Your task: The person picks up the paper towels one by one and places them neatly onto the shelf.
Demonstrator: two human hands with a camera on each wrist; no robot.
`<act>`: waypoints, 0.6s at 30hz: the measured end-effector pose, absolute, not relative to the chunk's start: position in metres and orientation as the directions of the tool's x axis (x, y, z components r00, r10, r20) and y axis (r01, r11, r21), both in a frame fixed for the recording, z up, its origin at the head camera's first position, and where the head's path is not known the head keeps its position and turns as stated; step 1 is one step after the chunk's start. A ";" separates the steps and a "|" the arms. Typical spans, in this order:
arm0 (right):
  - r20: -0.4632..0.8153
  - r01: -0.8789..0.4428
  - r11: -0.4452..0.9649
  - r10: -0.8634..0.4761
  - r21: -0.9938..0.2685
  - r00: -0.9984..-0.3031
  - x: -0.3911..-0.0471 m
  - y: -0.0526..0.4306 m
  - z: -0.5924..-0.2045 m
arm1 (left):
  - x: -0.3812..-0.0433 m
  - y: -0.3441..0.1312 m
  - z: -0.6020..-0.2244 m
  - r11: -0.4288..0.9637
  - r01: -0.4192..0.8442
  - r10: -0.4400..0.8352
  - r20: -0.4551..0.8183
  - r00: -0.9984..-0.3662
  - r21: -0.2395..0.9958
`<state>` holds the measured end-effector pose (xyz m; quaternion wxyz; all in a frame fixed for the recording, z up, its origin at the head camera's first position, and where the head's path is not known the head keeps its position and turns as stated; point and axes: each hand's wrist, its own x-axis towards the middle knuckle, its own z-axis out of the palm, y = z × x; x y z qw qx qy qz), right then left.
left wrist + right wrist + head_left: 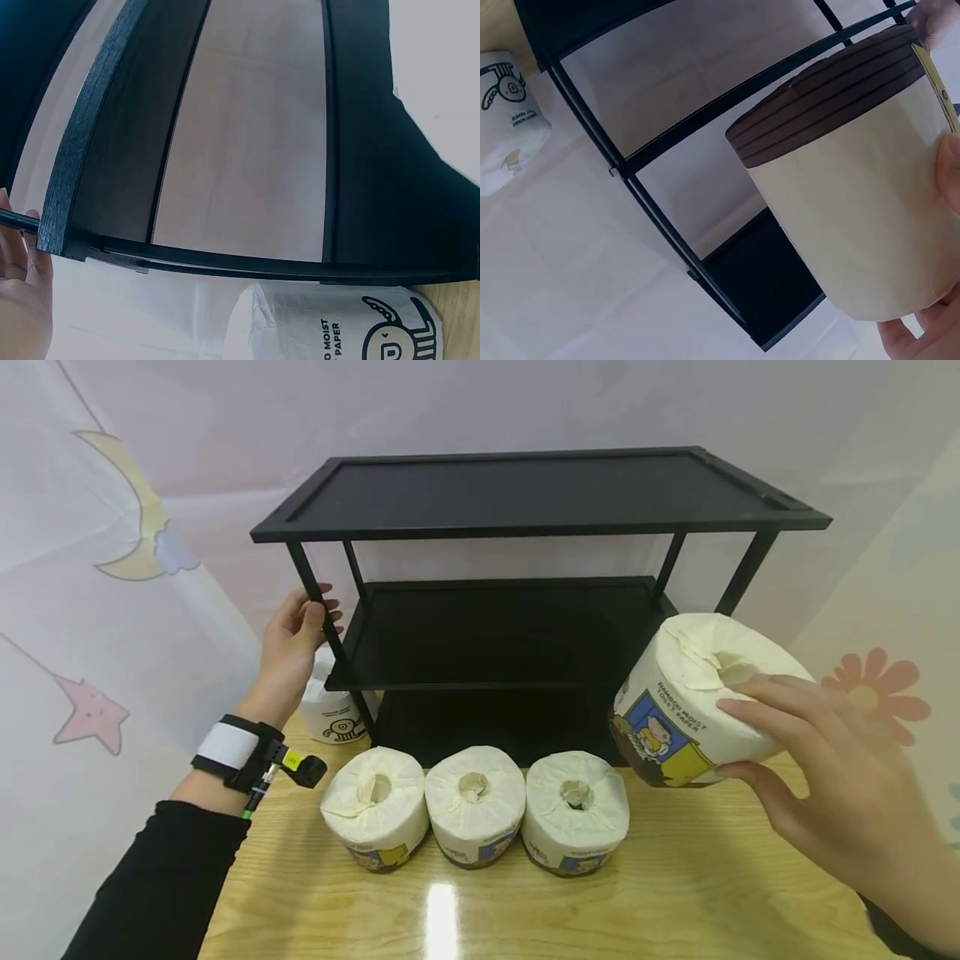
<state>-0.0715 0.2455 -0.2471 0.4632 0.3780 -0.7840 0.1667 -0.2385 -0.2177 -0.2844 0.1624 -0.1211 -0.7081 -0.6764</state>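
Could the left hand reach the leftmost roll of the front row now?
Probably yes: the left hand would need to let go of the rack post, but nothing covers the leftmost roll.

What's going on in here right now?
A person's left hand holds the front left post of a black rack, while their right hand holds a tilted toilet roll above the table, near the rack's right side. Three more rolls stand in a row before the rack, and another roll stands by its left side.
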 end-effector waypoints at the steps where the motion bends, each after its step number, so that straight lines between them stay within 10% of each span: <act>1: 0.853 -0.746 0.659 -0.441 0.097 -0.278 -0.073 0.245 -0.246 | -0.238 -0.218 -0.285 0.052 0.390 -0.047 0.392 -0.919 0.919; 18: 0.796 -0.691 0.697 -0.521 0.190 -0.307 -0.099 0.255 -0.240 | -0.238 -0.214 -0.288 0.099 0.419 -0.068 0.426 -0.902 0.903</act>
